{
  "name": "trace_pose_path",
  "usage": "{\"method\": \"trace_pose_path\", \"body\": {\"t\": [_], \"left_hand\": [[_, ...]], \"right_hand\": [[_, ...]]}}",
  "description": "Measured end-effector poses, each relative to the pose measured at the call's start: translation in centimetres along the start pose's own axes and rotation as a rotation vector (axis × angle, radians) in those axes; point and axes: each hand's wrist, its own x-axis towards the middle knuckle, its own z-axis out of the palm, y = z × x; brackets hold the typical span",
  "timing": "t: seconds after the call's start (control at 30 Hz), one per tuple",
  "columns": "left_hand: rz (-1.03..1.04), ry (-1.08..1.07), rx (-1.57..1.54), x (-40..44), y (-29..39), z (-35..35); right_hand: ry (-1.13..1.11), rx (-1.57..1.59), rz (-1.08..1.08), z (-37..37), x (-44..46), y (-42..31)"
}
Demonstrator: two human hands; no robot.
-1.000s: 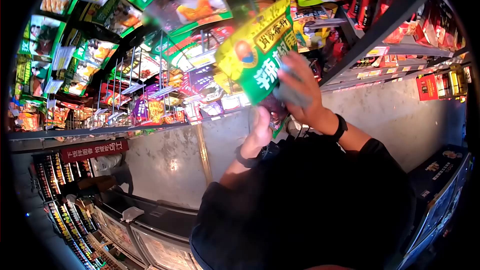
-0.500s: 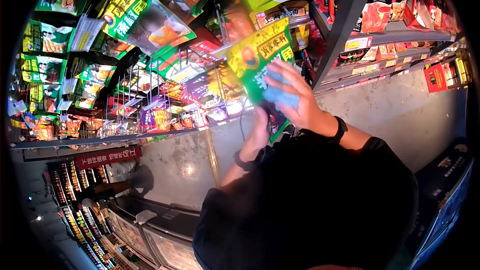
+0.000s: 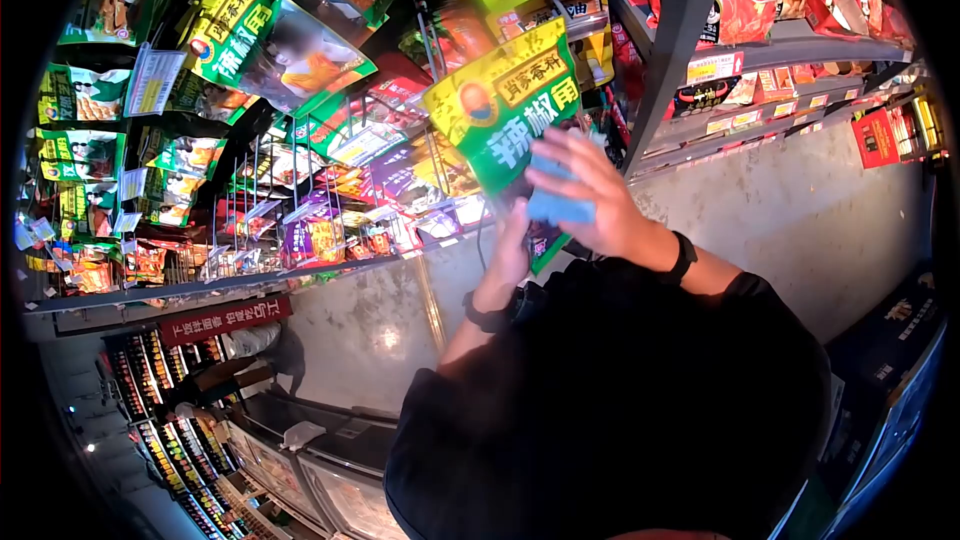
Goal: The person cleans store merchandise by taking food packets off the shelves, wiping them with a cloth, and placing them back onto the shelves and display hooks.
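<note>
A green and yellow seasoning packet (image 3: 510, 105) with large white lettering is held tilted in front of the hanging rack. My left hand (image 3: 510, 250) grips its lower edge, fingers partly hidden behind or beside it. Against the packet's front, my right hand (image 3: 590, 190) presses a folded blue cloth (image 3: 556, 202), fingers bent over the cloth. A similar chili packet (image 3: 270, 45) hangs on the rack to the left of the held one.
Many packets (image 3: 85, 155) hang on hooks across the rack at left. A grey upright (image 3: 675, 60) divides it from shelves (image 3: 780, 105) of red packets on the right. Grey floor (image 3: 350, 340) lies below, with freezers (image 3: 350, 490) and a person (image 3: 225, 375) at lower left.
My right hand and the blue cloth have shifted slightly down and left over the packet. The packet has tilted a little and moved slightly left. My left hand keeps its grip.
</note>
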Motion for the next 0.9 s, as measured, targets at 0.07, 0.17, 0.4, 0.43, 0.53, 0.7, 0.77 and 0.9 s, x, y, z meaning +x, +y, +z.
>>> {"method": "trace_pose_path", "body": {"t": [0.07,0.17,0.4,0.43,0.53,0.7,0.77,0.9], "left_hand": [[0.084,0.089,0.001,0.4,1.0,0.5],[0.075,0.305,-0.022,0.4,1.2,-0.9],[0.186,0.140,-0.034,2.6,0.9,0.7],[0.186,0.142,-0.033,2.8,0.7,1.7],[0.230,0.085,-0.041,2.9,0.3,3.8],[0.217,0.053,-0.048,2.4,-0.9,4.9],[0.090,0.153,-0.263,1.9,-2.1,5.0],[0.075,-0.529,-1.077,2.7,-4.7,0.8]], "right_hand": [[0.126,0.082,0.100,-0.9,0.3,1.0],[0.439,0.417,0.353,-2.1,-0.3,2.7],[0.468,0.813,0.598,-2.4,-2.3,1.7],[0.426,0.772,0.701,-1.6,-3.8,1.6],[0.417,0.731,0.563,0.1,-3.7,0.1],[0.250,0.491,0.355,1.1,-2.3,0.0],[0.307,0.474,0.289,2.1,-2.6,-0.8],[0.185,0.416,0.117,1.8,-3.0,-2.6]]}}
